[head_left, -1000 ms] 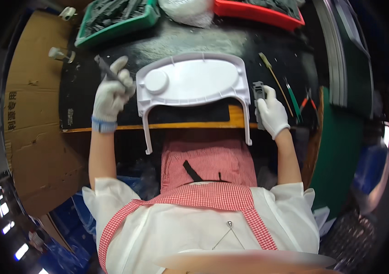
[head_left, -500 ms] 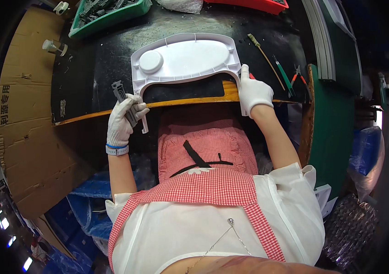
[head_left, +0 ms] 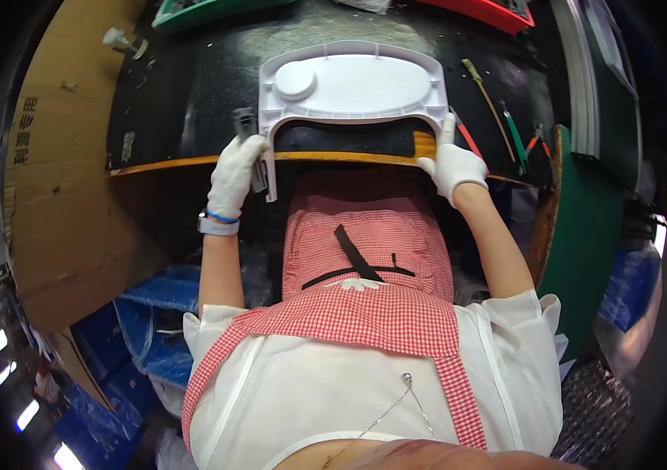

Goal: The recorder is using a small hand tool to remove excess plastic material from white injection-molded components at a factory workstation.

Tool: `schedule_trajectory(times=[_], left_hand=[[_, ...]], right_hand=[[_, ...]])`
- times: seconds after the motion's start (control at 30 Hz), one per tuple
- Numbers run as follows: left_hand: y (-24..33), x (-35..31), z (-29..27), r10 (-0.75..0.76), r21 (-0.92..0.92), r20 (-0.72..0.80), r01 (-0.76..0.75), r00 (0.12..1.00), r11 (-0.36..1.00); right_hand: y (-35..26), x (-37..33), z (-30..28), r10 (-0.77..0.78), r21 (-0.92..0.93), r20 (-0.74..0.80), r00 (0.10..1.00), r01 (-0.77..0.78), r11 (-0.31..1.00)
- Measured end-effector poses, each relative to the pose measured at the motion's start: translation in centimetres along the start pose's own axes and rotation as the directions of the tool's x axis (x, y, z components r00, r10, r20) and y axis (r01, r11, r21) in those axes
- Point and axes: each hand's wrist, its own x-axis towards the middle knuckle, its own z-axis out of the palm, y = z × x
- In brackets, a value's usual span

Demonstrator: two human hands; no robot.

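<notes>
A white plastic tray (head_left: pixel 357 82) with a round raised cup spot and two side arms lies on the dark bench, its arms reaching over the front edge. In my gloved left hand (head_left: pixel 235 174), closed, are grey slotted plastic pieces (head_left: pixel 246 121), held nearly upright beside the tray's left arm. How many pieces there are is hidden by the fingers. My gloved right hand (head_left: pixel 459 163) is at the tray's right arm, thumb spread and index finger stretched up along it. That hand holds nothing I can see.
Right of the tray lie a red stick-like tool (head_left: pixel 468 133), a wooden-handled brush (head_left: pixel 490 110), a green-handled tool (head_left: pixel 515 137) and red-handled pliers (head_left: pixel 538 141). Green (head_left: pixel 216 13) and red (head_left: pixel 490 14) bins stand at the back. A cardboard sheet (head_left: pixel 59 196) borders the left.
The view has shifted, so the bench sits higher and further right. My left hand has brought the grey pieces upright against the tray's left arm. My right thumb has spread away from the fingers.
</notes>
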Motion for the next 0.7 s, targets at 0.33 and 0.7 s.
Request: schedule_trajectory(times=[0.33, 0.7], left_hand=[[5.5, -0.5, 3.4, -0.066, 0.941, -0.104, 0.119, 0.992, 0.317], [4.0, 0.0, 4.3, -0.205, 0.899, -0.087, 0.165, 0.975, 0.405]], right_hand=[[-0.2, 0.1, 0.5, 0.042, 0.019, -0.033, 0.999, -0.041, 0.999], [-0.1, 0.3, 1.0, 0.032, 0.044, -0.075, 0.997, -0.028, 0.999]])
